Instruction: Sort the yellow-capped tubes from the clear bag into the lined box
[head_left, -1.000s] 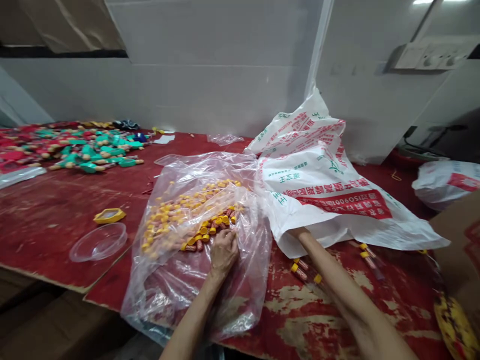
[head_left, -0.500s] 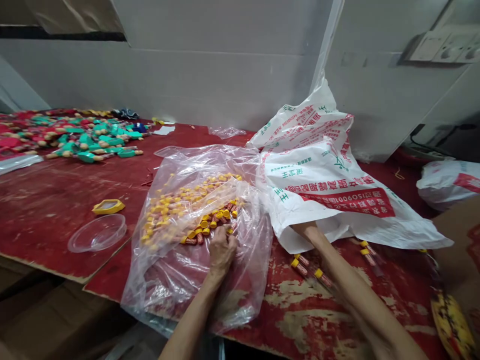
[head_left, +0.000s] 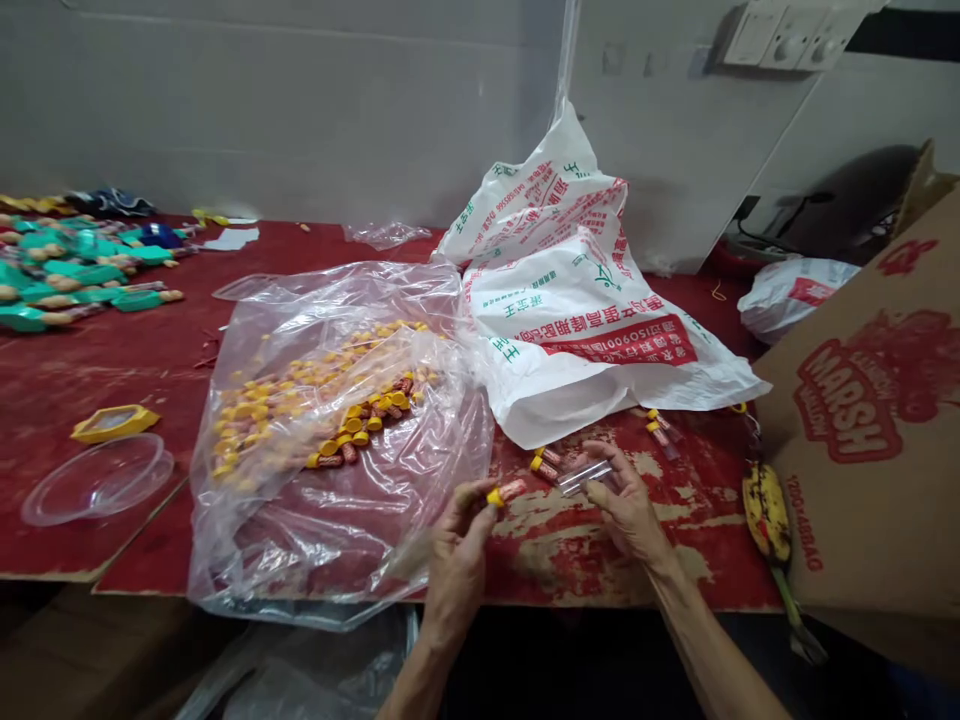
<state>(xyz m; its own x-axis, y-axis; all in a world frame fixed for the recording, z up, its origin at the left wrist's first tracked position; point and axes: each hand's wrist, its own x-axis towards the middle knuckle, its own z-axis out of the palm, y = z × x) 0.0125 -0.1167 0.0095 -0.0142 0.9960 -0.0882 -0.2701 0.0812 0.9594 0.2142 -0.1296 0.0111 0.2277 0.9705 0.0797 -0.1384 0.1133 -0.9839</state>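
Note:
My left hand [head_left: 459, 540] pinches a small tube with a yellow cap [head_left: 504, 492] over the near edge of the red table [head_left: 120, 370]. My right hand [head_left: 626, 505] holds a clear empty tube [head_left: 583, 477] just to the right of it. A clear plastic bag [head_left: 330, 420] lies to the left with several yellow-capped tubes [head_left: 352, 435] in it. A white printed sack [head_left: 570, 310] lies behind my hands, with a few capped tubes [head_left: 545, 462] loose at its mouth.
A clear plastic bowl [head_left: 97, 478] and a yellow lid [head_left: 114, 422] sit at the left. Teal and red toys [head_left: 67, 270] are piled at the far left. A cardboard box [head_left: 870, 420] stands at the right, a spotted banana [head_left: 765, 505] beside it.
My left hand came out of the clear bag with a capped tube. My right hand left the white sack and now holds a clear tube. The view swung right, showing the box.

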